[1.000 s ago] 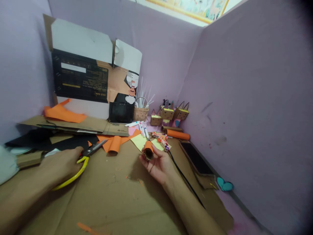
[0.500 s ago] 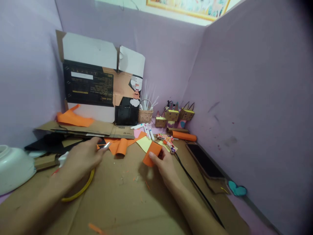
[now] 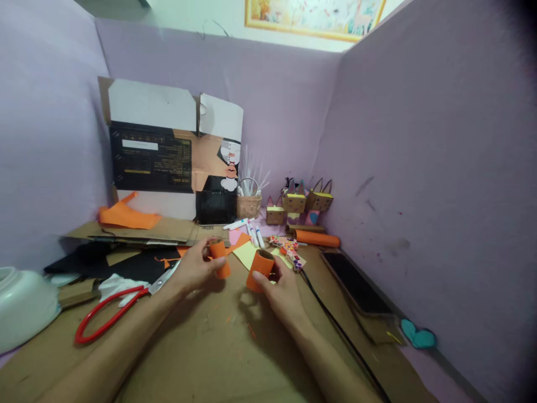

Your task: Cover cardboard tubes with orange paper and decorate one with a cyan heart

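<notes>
Lilac walls (image 3: 423, 129), cardboard (orange-flecked) surface (image 3: 210, 358)

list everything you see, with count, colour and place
short tubes: two, orange, centre, held
scissors: one, red handle visible, left
crumpled tissue: one, white, behind scissors
round vessel: one, white, left
dark sheeting: count unclear, black, left
orange paper: several, orange, back left
yellow paper: at least two, yellow, centre
markers: several, white, back centre
basket: one, tan, back centre
eared figures: three, brown, back right
long roll: one, orange, back right
corded tool: one, multicoloured, centre right
flat device: one, black, right
heart: one, teal, right
unfolded box: one, white and black, back left
framed picture: one, yellow frame, top
left hand: one, bare, centre
right hand: one, bare, centre
</notes>
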Demonstrator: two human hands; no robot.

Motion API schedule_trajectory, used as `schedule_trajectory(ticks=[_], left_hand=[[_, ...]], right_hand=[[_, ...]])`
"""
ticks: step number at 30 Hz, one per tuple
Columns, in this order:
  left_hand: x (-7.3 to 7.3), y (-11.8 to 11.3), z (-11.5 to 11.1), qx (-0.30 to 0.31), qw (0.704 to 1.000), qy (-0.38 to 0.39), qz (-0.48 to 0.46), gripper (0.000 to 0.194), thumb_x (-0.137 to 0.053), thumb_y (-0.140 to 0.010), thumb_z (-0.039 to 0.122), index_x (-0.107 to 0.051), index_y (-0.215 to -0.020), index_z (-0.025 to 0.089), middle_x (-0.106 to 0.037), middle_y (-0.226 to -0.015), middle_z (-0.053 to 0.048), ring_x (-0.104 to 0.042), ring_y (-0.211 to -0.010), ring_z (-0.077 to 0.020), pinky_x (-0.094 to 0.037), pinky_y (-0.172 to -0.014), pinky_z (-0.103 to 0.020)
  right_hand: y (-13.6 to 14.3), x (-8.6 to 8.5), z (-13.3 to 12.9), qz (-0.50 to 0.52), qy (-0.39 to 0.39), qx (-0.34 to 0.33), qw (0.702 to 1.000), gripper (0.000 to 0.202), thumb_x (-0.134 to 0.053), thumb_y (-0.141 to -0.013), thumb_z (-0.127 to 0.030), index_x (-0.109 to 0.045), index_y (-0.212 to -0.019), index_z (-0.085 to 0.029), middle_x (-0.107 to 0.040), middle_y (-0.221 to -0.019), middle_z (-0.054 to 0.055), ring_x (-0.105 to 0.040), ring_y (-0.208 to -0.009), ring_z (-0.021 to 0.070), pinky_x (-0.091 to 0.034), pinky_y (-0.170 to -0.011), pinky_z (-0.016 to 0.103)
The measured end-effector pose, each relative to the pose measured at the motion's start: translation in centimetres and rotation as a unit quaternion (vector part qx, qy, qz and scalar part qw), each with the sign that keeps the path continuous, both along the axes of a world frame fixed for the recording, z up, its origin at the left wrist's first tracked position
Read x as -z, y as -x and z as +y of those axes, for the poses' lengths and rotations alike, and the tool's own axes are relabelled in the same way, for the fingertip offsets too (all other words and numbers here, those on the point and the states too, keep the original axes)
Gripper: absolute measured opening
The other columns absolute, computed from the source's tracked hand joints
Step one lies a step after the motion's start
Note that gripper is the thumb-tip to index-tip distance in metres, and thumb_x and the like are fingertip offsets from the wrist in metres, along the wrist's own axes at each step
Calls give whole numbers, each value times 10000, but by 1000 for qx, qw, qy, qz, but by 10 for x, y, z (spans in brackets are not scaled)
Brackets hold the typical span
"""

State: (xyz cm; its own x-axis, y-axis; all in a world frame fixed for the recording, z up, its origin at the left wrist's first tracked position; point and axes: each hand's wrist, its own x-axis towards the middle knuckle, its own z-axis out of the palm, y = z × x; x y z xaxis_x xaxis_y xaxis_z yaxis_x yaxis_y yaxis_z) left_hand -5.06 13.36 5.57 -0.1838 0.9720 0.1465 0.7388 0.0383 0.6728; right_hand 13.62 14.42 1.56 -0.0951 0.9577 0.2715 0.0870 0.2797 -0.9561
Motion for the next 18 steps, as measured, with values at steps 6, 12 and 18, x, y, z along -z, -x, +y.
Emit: schedule_trajectory(ticks=[6,12,18], left_hand=[[21,-17,-16,93,989,-44,-108,383,-611,-694,293,-563,-1059,190,-668,-909,-33,-608,-691,-183,-475,-615,-278],[43,-18,-6,147,978,-39,-142,277,-590,-681,179,-591,-958,182,-673,-868,-13,-604,-801,-198,-464,-724,-280],[45,-17,-5,154,977,-32,-142,290,-614,-664,194,-600,-953,177,-684,-898,-14,-611,-850,-217,-464,-763,-299]], right_hand=[[8,8,4,-38,-80,-27,996,321,-594,-684,-155,-600,-1004,-193,-649,-987,48,-578,-895,201,-453,-773,314],[8,17,10,-76,-50,-88,992,304,-566,-679,-124,-624,-970,-187,-664,-937,43,-585,-849,196,-461,-742,302],[6,23,13,-81,-33,-98,991,236,-585,-673,-142,-639,-902,-167,-675,-867,39,-589,-824,206,-457,-781,331]])
